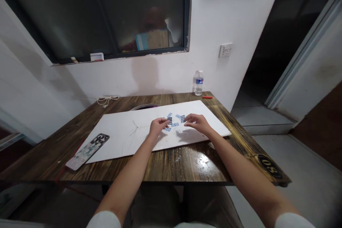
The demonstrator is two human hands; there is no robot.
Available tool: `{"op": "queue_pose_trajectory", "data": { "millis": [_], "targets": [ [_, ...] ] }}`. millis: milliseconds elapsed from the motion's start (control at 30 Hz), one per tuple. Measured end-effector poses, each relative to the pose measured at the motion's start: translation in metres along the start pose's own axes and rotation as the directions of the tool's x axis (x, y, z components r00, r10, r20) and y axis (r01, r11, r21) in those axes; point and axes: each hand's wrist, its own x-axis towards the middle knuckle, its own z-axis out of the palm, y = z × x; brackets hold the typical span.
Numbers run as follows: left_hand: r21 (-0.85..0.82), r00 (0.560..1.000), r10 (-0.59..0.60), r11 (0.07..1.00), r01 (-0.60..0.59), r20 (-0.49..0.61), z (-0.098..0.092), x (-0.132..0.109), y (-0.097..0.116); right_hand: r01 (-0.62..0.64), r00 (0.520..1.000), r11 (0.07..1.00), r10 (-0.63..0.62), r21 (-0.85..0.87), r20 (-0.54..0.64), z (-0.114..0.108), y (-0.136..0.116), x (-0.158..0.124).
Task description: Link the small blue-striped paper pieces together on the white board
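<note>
The small blue-and-white pieces point(173, 120) scattered between my hands are too small to read, and my left hand point(159, 126) and right hand point(196, 124) cover part of them, so I probably can't say whether I'm gripping any. At top centre of the table, the far edge of the white board point(112, 142) half hides a round rim point(141, 107). Upper middle of the frame, a box point(152, 41) blurs behind the window glass point(80, 14). The bottom edge cuts off my white sleeves point(104, 220).
</note>
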Motion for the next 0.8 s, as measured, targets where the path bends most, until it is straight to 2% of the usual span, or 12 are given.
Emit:
{"op": "queue_pose_trajectory", "data": {
  "millis": [233,333,500,700,800],
  "targets": [
    [-0.002,0.999,-0.020,1.000,0.020,0.044,0.003,-0.004,0.001,-0.062,0.996,0.948,0.080,0.311,-0.045,0.021,0.001,-0.001],
    [-0.012,0.998,-0.029,0.999,0.029,0.065,0.005,-0.005,0.001,-0.108,0.990,0.922,0.135,0.371,-0.047,0.030,0.003,-0.001],
    [0.008,0.993,-0.032,0.999,0.031,0.114,0.007,-0.007,0.001,-0.157,0.981,0.921,0.188,0.356,-0.052,0.040,0.004,-0.004],
    [0.085,0.979,0.003,0.996,-0.021,0.203,0.007,-0.007,0.001,-0.163,0.983,0.972,0.176,0.169,-0.060,0.042,-0.001,-0.006],
    [0.104,0.973,0.012,0.994,-0.037,0.230,0.006,-0.006,-0.001,-0.178,0.980,0.973,0.189,0.147,-0.058,0.041,-0.001,-0.006]
  ]
}}
